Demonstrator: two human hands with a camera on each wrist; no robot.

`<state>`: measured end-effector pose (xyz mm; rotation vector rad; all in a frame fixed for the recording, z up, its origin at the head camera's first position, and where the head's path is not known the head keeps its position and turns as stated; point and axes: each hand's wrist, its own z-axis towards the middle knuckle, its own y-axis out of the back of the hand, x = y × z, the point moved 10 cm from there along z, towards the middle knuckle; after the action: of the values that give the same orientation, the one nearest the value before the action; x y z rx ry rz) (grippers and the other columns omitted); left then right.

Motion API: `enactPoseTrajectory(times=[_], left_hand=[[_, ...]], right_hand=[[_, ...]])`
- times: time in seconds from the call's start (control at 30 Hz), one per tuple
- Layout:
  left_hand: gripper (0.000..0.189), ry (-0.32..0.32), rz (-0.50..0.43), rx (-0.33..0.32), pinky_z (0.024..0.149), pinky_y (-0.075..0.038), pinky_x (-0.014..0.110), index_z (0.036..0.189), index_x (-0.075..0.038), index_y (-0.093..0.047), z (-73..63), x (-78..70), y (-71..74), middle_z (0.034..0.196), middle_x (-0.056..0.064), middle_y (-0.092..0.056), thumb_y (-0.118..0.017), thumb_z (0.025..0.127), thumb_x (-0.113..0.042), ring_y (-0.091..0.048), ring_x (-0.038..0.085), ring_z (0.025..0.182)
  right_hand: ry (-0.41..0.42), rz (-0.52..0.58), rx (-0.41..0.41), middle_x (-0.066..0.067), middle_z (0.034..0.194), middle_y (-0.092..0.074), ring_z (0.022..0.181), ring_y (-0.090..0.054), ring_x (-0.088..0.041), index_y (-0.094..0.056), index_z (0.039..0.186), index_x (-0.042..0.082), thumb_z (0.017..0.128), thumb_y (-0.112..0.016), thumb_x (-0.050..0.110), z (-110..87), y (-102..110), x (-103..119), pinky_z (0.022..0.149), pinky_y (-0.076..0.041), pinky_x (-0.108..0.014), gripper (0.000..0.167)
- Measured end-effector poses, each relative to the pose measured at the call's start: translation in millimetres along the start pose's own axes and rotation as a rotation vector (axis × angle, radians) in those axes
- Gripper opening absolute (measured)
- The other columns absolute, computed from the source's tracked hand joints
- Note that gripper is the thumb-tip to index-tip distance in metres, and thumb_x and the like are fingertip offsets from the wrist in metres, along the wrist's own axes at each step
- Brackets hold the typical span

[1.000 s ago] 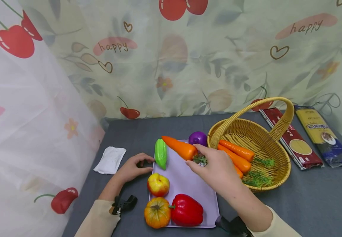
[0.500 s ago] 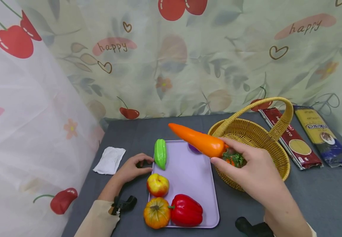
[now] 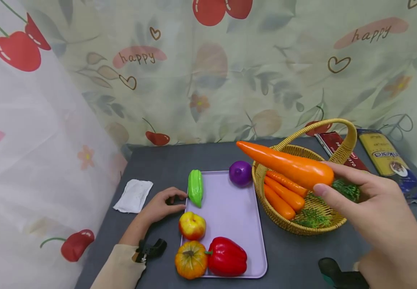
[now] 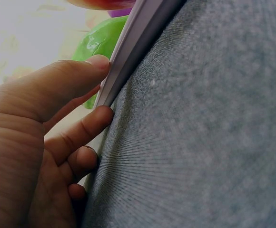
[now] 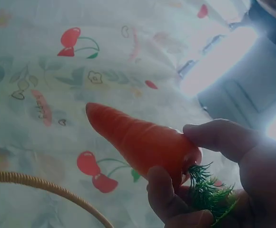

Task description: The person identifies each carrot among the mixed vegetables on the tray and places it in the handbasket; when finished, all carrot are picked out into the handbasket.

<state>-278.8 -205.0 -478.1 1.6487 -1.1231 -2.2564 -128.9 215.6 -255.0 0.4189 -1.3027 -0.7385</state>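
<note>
My right hand (image 3: 381,204) pinches a large orange carrot (image 3: 288,162) near its leafy top, thumb and fingers on either side. The carrot is held above the wicker basket (image 3: 302,230), its tip pointing left. Several other carrots (image 3: 280,196) lie in the basket, partly hidden. My left hand (image 3: 164,205) rests at the left edge of the lilac tray (image 3: 226,212); in the left wrist view, thumb and fingertips touch the tray's rim (image 4: 121,59). On the tray are a green ridged vegetable (image 3: 195,188), a peach (image 3: 192,226), a small pumpkin (image 3: 191,259) and a red bell pepper (image 3: 227,257).
A round purple vegetable (image 3: 240,173) sits at the tray's back right corner, beside the basket. The basket's handle (image 3: 345,140) arches upward. Two packets, one dark red (image 3: 335,144) and one yellow and blue (image 3: 381,154), lie behind right. A folded white cloth (image 3: 133,196) lies left.
My right hand has carried the carrot from over the tray rightward to above the basket, lifting it closer to the head camera. The left hand has stayed at the tray's edge.
</note>
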Motion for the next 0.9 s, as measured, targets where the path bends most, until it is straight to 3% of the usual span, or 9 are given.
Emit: enactPoseTrajectory(times=[0.07,0.17,0.27,0.4,0.53,0.67,0.73,0.77,0.9], left_hand=[[0.032,0.007,0.001,0.003,0.078,-0.042,0.034,0.117,-0.017,-0.075,0.0,0.3,-0.1,0.106,0.000,-0.066,-0.085,0.087,-0.021,-0.053,0.023,0.086],[0.032,0.009,0.006,0.005,0.078,-0.042,0.033,0.118,-0.017,-0.075,-0.2,-0.9,0.0,0.106,-0.001,-0.066,-0.085,0.087,-0.021,-0.053,0.021,0.086],[0.032,-0.001,0.010,0.006,0.077,-0.043,0.032,0.118,-0.016,-0.075,-0.3,-2.8,0.0,0.107,-0.001,-0.066,-0.084,0.087,-0.021,-0.053,0.021,0.086],[0.032,-0.013,0.012,0.006,0.077,-0.043,0.032,0.118,-0.016,-0.075,-0.3,-4.5,-0.2,0.107,-0.001,-0.066,-0.084,0.088,-0.021,-0.052,0.021,0.086],[0.032,-0.016,0.010,0.005,0.077,-0.043,0.033,0.117,-0.016,-0.075,-0.8,-4.1,-0.3,0.106,0.000,-0.066,-0.085,0.087,-0.021,-0.053,0.022,0.085],[0.032,-0.012,0.006,0.004,0.077,-0.043,0.034,0.117,-0.017,-0.075,-0.6,-3.2,0.0,0.106,0.000,-0.066,-0.085,0.087,-0.021,-0.053,0.023,0.085],[0.032,-0.013,0.004,0.005,0.077,-0.043,0.034,0.117,-0.017,-0.075,-0.2,-3.4,0.0,0.106,0.001,-0.066,-0.085,0.087,-0.022,-0.053,0.023,0.086],[0.032,-0.011,0.004,0.005,0.077,-0.042,0.034,0.117,-0.017,-0.075,-0.2,-3.7,0.1,0.106,0.001,-0.066,-0.085,0.087,-0.022,-0.053,0.023,0.086],[0.032,-0.024,0.007,0.002,0.077,-0.042,0.033,0.117,-0.016,-0.075,0.0,-4.6,0.1,0.106,0.002,-0.066,-0.085,0.087,-0.021,-0.053,0.023,0.085]], right_hand=[[0.000,0.006,-0.038,-0.017,0.124,-0.061,0.058,-0.032,-0.022,-0.058,0.145,0.005,0.099,-0.072,0.028,-0.4,10,-8,0.048,-0.026,-0.033,0.054],[0.031,0.073,-0.115,0.004,0.125,-0.059,0.059,-0.033,-0.016,-0.060,0.143,0.005,0.099,-0.072,0.017,1.2,26,-21,0.046,-0.024,-0.031,0.047],[0.096,0.162,-0.184,0.023,0.117,-0.054,0.084,-0.042,-0.004,-0.066,0.137,0.017,0.097,-0.070,0.005,5.6,40,-35,0.055,-0.032,-0.018,0.042],[0.138,0.235,-0.205,0.022,0.116,-0.057,0.108,-0.042,-0.005,-0.065,0.131,0.030,0.097,-0.064,-0.005,12.5,52,-57,0.082,-0.036,-0.006,0.048],[0.146,0.232,-0.211,0.024,0.113,-0.056,0.107,-0.042,-0.002,-0.062,0.127,0.035,0.099,-0.059,-0.006,17.7,62,-79,0.098,-0.028,-0.009,0.050],[0.101,0.185,-0.192,0.030,0.107,-0.055,0.105,-0.041,0.002,-0.062,0.130,0.031,0.102,-0.058,-0.001,25.9,66,-103,0.099,-0.024,-0.010,0.043],[0.037,0.117,-0.143,0.015,0.112,-0.061,0.099,-0.042,0.003,-0.061,0.139,0.014,0.104,-0.059,0.006,33.0,61,-114,0.091,-0.030,-0.010,0.036],[-0.008,0.076,-0.105,0.005,0.115,-0.062,0.091,-0.044,-0.001,-0.058,0.143,0.006,0.106,-0.058,0.012,37.0,57,-119,0.081,-0.037,-0.014,0.038],[-0.150,-0.081,0.108,-0.024,0.095,-0.054,0.064,-0.042,-0.017,-0.039,0.149,-0.013,0.106,-0.056,0.039,55.8,32,-136,0.054,-0.035,-0.030,0.069]])
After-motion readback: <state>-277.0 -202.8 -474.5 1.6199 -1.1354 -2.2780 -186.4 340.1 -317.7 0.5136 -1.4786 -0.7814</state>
